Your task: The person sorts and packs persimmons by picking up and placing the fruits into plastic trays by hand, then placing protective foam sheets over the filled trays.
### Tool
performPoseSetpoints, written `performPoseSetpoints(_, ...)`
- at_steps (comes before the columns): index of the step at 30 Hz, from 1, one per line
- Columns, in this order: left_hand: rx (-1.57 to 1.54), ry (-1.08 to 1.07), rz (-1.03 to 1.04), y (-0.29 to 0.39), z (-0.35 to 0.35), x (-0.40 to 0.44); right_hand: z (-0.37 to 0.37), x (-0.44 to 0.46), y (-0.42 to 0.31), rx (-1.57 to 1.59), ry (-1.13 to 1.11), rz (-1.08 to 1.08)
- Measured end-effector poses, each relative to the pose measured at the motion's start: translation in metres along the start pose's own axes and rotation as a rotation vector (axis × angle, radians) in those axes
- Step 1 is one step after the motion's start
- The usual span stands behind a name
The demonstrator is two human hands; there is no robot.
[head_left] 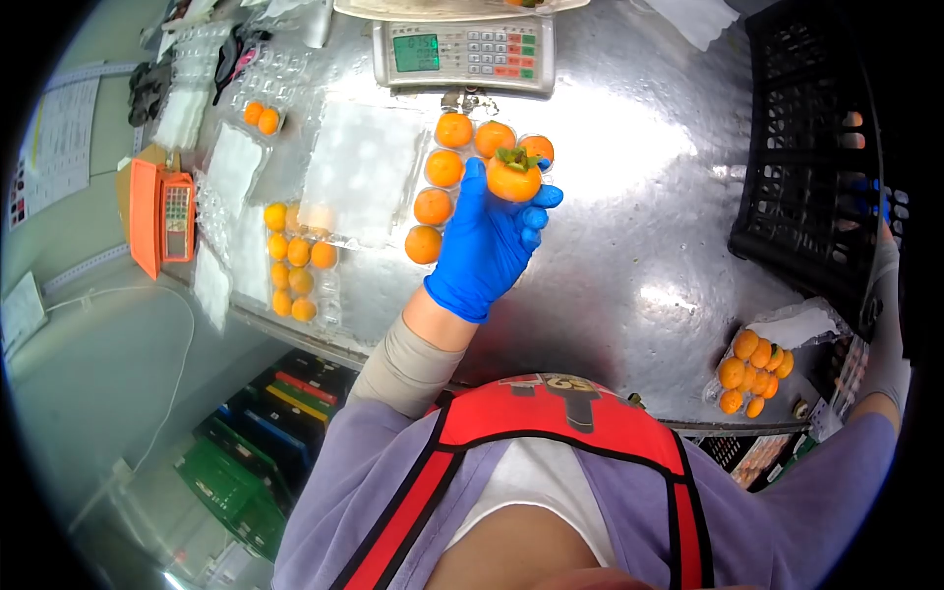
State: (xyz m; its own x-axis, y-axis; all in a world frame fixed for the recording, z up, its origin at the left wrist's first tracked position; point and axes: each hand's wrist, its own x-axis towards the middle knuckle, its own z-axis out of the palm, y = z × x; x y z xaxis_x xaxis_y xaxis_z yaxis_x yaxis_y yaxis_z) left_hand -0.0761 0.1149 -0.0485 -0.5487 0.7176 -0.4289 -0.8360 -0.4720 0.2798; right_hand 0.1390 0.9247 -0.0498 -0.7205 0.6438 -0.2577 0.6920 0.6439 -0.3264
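I have one persimmon [513, 182] near the middle of my view, held above the counter [629, 256] with its green leafy cap turned up. The left hand [484, 231], in a blue glove, grasps it between the thumb and the fingers. Just beyond and beside that hand I see a group of loose-topped persimmons [444, 167]: four run in a line on the left, with two more to the right of the line's far end. Past them stands a scale [462, 54] with a green-lit display and a keypad. Left of the group lie clear plastic sheets [359, 167], which partly cover a second batch of persimmons [298, 253] near the counter's edge; farther up, a pair of persimmons [261, 118] sits in clear packaging. An orange device with keys [162, 216] stands at the far left. On my right is a black crate [796, 147], and I glimpse the right hand [878, 206], also in blue, through its slats; I cannot tell whether it grasps anything. Nearer the body on that side rests a packed tray of persimmons [755, 374]. Below the counter, to the left, I make out a green crate [231, 492], and the person wears a red apron [531, 413].
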Motion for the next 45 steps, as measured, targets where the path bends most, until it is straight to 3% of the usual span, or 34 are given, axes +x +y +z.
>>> performPoseSetpoints(5, 0.014, 0.051, 0.017, -0.004, 0.004, 0.0, -0.036, 0.033, 0.036, 0.086, 0.154, 0.012)
performPoseSetpoints(8, 0.017, 0.066, 0.039, -0.006, 0.009, -0.002, -0.061, 0.042, 0.048, 0.218, 0.406, 0.015)
performPoseSetpoints(10, 0.057, 0.014, 0.059, -0.008, 0.009, -0.004, -0.08, 0.009, 0.004, 0.252, 0.633, -0.045)
performPoseSetpoints(15, 0.131, -0.079, 0.124, -0.008, 0.013, -0.019, -0.106, -0.125, -0.112, 0.299, 0.769, -0.403)
performPoseSetpoints(18, 0.163, -0.074, 0.198, -0.002, 0.016, -0.034, -0.095, -0.254, -0.254, 0.438, 0.867, -0.55)
performPoseSetpoints(20, 0.4, -0.062, 0.314, 0.003, 0.02, -0.044, -0.079, -0.328, -0.331, 0.515, 0.89, -0.62)
performPoseSetpoints(22, 0.51, -0.077, 0.399, 0.004, 0.027, -0.052, -0.059, -0.374, -0.372, 0.597, 0.87, -0.645)
performPoseSetpoints(26, 0.845, -0.083, 0.653, 0.004, 0.033, -0.07, -0.004, -0.411, -0.37, 0.865, 0.624, -0.507)
performPoseSetpoints(30, 1.106, -0.019, 0.875, -0.001, 0.042, -0.096, 0.072, -0.408, -0.376, 0.617, 0.373, -0.618)
performPoseSetpoints(36, 1.289, 0.021, 1.033, -0.007, 0.039, -0.109, 0.172, -0.393, -0.397, -0.005, 0.428, -0.628)
performPoseSetpoints(41, 1.431, 0.074, 0.992, -0.005, 0.045, -0.116, 0.233, -0.411, -0.408, -0.149, 0.38, -0.684)
performPoseSetpoints(44, 1.355, -0.042, 1.012, -0.006, 0.042, -0.106, 0.256, -0.428, -0.423, -0.073, 0.353, -0.723)
performPoseSetpoints(45, 1.273, -0.083, 0.969, -0.007, 0.042, -0.104, 0.264, -0.434, -0.428, -0.076, 0.249, -0.665)
